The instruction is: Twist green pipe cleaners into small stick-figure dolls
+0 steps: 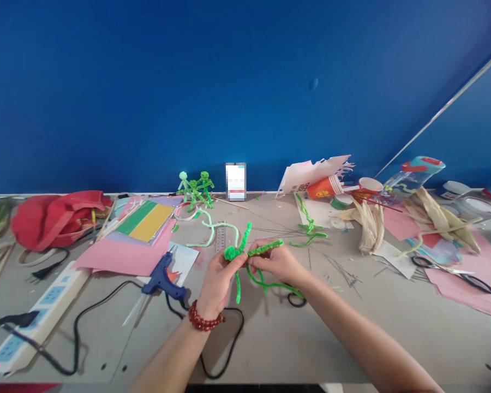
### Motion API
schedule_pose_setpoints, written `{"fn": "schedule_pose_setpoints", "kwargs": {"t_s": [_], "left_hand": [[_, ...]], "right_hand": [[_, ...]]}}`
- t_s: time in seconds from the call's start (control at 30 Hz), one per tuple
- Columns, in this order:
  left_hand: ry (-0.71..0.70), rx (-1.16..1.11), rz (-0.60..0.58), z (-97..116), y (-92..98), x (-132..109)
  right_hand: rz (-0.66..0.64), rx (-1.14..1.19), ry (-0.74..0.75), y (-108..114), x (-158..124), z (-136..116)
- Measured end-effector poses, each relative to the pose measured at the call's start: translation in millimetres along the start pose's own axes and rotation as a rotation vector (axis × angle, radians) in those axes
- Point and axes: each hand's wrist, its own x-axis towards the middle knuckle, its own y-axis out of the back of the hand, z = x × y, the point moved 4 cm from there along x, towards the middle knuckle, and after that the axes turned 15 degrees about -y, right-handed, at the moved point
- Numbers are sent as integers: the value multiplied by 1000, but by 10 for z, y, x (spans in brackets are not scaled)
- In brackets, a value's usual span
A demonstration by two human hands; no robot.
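My left hand (217, 279), with a red bead bracelet on its wrist, is closed around the knotted middle of a bright green pipe-cleaner figure (245, 252). My right hand (275, 263) pinches one fuzzy arm of the same figure just to the right. Loose ends of it stick up and hang down below my fingers. Small finished green pipe-cleaner figures (197, 188) stand at the back against the blue wall. A pale green pipe cleaner (213, 225) and another green twist (309, 226) lie on the grey table (294, 338) beyond my hands.
A blue glue gun (162, 277) with a black cord lies left of my hands, beside a white power strip (36, 319). Coloured paper sheets (141, 229), a red cloth (53, 218), paper cups (325, 188), dried husks (368, 221) and scissors (454, 270) crowd the back and right.
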Motion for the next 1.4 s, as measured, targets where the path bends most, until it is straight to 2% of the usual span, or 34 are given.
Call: {"fn": "schedule_pose_setpoints", "kwargs": {"t_s": [0.17, 0.3, 0.53, 0.63, 0.83, 1.0, 1.23, 1.4], "left_hand": [[13, 24, -28, -24, 21, 8], [8, 101, -88, 42, 31, 22], [-86, 394, -193, 168, 80, 37], [-60, 380, -193, 135, 91, 33], [-100, 372, -150, 106, 79, 18], [-87, 211, -58, 86, 101, 35], [-77, -49, 63, 121, 80, 55], [-79, -84, 71, 131, 71, 48]], "right_hand": [[52, -75, -6, 2, -1, 22], [63, -103, -4, 19, -1, 29], [-69, -60, -22, 80, -18, 12], [-115, -27, -47, 84, -6, 44], [-49, -80, -10, 71, -26, 19], [-166, 17, -43, 91, -32, -9], [-469, 211, -184, 103, 6, 134], [-588, 208, -260, -14, -29, 182]]}}
